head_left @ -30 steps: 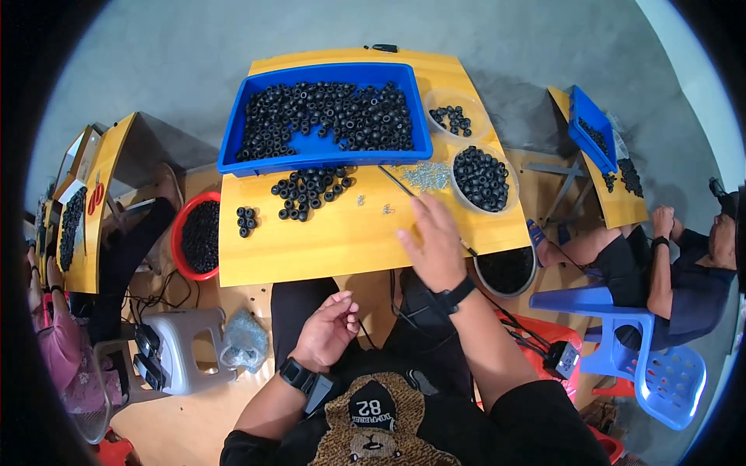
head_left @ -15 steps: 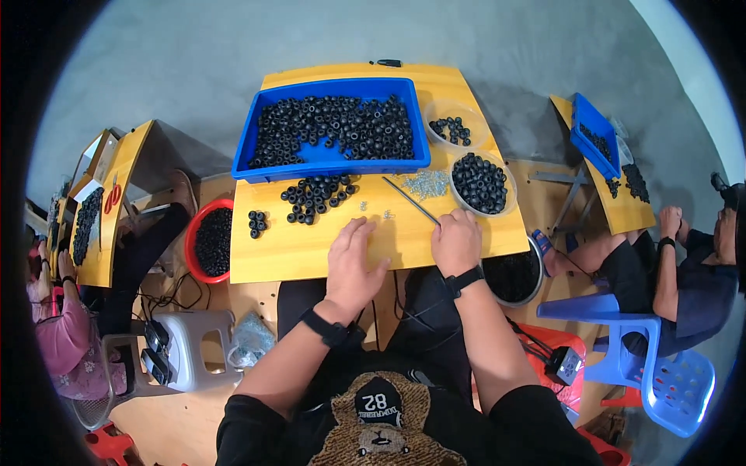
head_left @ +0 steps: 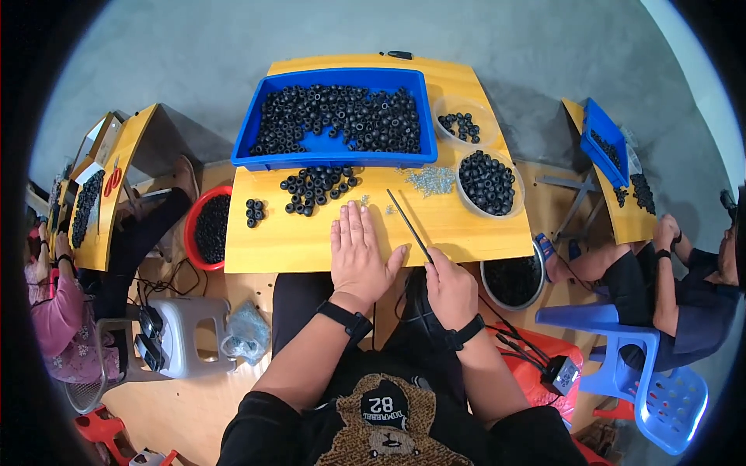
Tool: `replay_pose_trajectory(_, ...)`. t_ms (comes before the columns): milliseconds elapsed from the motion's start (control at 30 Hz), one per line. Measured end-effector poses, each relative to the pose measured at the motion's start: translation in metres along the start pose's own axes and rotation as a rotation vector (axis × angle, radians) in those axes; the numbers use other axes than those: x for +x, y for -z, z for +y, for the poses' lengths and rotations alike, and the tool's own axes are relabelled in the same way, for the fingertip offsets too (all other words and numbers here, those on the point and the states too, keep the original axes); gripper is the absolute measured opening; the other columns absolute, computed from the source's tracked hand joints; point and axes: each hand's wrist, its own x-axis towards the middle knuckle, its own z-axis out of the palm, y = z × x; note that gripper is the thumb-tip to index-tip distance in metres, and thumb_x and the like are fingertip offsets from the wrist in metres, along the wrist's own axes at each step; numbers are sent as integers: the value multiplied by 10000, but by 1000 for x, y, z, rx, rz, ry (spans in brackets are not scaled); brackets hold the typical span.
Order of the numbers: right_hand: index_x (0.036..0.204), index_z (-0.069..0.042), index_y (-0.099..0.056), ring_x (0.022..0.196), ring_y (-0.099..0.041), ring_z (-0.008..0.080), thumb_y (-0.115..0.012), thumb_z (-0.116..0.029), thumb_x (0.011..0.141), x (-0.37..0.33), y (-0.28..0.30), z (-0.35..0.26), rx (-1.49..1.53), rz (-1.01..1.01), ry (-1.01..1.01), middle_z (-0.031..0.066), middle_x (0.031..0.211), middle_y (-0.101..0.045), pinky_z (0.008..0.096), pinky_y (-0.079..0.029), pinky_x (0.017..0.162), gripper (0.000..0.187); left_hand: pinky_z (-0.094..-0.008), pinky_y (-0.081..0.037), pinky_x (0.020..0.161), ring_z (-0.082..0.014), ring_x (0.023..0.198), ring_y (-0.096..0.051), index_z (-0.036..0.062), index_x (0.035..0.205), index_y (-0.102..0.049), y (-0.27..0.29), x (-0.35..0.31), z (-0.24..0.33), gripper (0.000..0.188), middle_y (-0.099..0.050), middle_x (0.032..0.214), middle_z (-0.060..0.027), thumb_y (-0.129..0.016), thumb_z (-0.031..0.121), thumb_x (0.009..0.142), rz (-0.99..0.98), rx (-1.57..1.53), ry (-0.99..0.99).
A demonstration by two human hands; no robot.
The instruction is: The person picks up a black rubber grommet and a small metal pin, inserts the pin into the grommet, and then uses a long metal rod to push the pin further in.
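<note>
My left hand (head_left: 359,260) lies flat on the front of the yellow table (head_left: 268,252), fingers stretched out and nothing in it. At the table's front edge, my right hand (head_left: 452,291) is closed around a thin dark rod (head_left: 408,223), possibly tweezers, whose tip points away and to the left. Just beyond my left fingertips are a few tiny clear pieces (head_left: 365,199). A larger pile of the clear pieces (head_left: 431,181) lies beyond the rod's tip. Loose black hollow round pieces (head_left: 315,186) sit farther left, with a small separate group (head_left: 255,212) beside them.
A blue tray (head_left: 334,161) of black pieces stands at the back. Two clear round tubs (head_left: 519,203) hold more on the right. A red basin (head_left: 191,233) and a metal-rimmed basin (head_left: 536,289) flank the table on the floor. Other people sit at tables left and right.
My right hand has drawn back to the table's front edge, turning the rod more lengthwise. My left hand has moved slightly nearer and flattened. The view has shifted a little.
</note>
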Motion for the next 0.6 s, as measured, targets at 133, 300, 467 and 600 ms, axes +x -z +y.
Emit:
replay_pose_trajectory(133,1112,-57,-607,674,-608,348,-584,-137,868,0,-1,2,8,56,42,178,740,-617,442,-477,607,257,-430,-74,1150,-332,1422,-123,-62,1422,-238,0,2,0,864,-189,1504,-234,-452,557,858,-12,8,11)
replay_pose_trajectory(300,1121,-86,-629,669,-611,327,-583,-151,869,-1,-6,4,-12,-60,9,155,715,-616,424,-482,608,265,-441,-111,1143,-347,1409,-169,-90,1397,-263,0,-2,1,844,-222,1489,-249,-459,537,868,38,5,2)
replay_pose_trajectory(467,1113,-86,-638,650,-610,328,-574,-156,874,1,-5,2,-44,-30,35,154,690,-608,428,-483,588,258,-428,-71,1150,-324,1426,-107,-59,1421,-245,2,-1,2,860,-186,1509,-223,-454,554,855,0,-4,41)
replay_pose_trajectory(600,1100,-80,-648,631,-607,328,-568,-151,875,11,-4,2,-86,-62,13,152,680,-604,426,-482,570,249,-430,-96,1147,-328,1418,-137,-61,1419,-236,1,-1,2,861,-208,1499,-224,-489,541,857,19,-24,35)
